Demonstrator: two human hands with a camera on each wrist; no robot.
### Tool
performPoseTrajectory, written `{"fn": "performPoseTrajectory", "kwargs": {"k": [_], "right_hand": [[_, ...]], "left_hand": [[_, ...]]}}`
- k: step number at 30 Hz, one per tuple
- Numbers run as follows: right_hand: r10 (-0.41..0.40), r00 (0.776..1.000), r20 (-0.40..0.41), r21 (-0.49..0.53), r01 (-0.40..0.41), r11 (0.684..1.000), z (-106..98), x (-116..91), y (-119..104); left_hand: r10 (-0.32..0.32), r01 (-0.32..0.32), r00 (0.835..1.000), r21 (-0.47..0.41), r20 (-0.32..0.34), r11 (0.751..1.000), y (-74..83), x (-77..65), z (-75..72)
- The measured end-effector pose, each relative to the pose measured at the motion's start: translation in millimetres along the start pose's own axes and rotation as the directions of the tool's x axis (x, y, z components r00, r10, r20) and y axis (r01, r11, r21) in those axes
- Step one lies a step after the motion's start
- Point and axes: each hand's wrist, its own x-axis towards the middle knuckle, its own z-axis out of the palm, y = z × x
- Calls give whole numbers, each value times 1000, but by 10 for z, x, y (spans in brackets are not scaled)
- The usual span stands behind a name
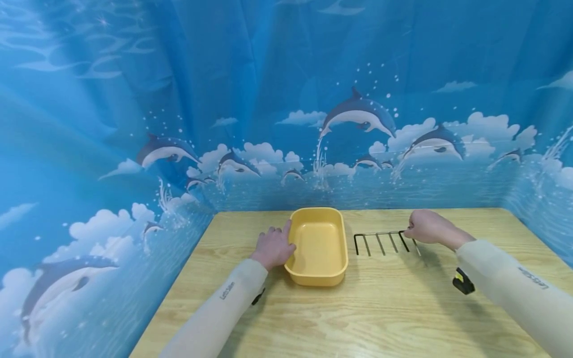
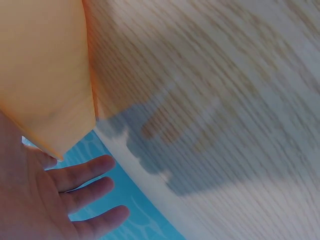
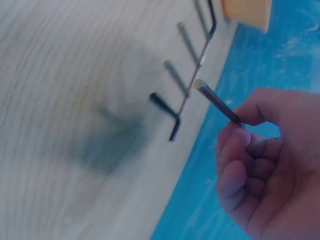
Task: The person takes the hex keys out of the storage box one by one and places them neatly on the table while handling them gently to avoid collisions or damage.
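In the head view, a yellow plastic basin (image 1: 318, 243) stands near the table's middle. My left hand (image 1: 273, 247) rests against its left side, thumb and index finger at the rim. The other fingers (image 2: 87, 195) spread loosely outside the basin wall (image 2: 40, 60) in the left wrist view. My right hand (image 1: 427, 227) pinches a thin metal rod (image 3: 217, 101) between thumb and fingers. Beside it, a row of thin metal prongs (image 1: 379, 243) along a slim crossbar lies on the table, black at both ends. The held rod's other end is hidden in the hand.
The light wooden table (image 1: 277, 323) reaches back to a blue curtain (image 1: 268, 99) printed with dolphins, which also hangs along the left and right sides. The basin stands close to the back edge, left of the pronged row.
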Motion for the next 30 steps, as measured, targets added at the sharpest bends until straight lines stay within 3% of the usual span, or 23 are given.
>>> {"fn": "performPoseTrajectory", "kwargs": {"k": [8,16,30], "right_hand": [[61,998,17,15,-61,998,117,58,290],[57,998,-6,-15,-57,998,253,82,475],[81,997,19,-27,-81,996,343,81,501]], "left_hand": [[14,-14,1000,5,-7,1000,23,19,9],[6,-6,1000,8,11,1000,29,38,33],[4,-4,1000,12,-1,1000,0,20,25]]}}
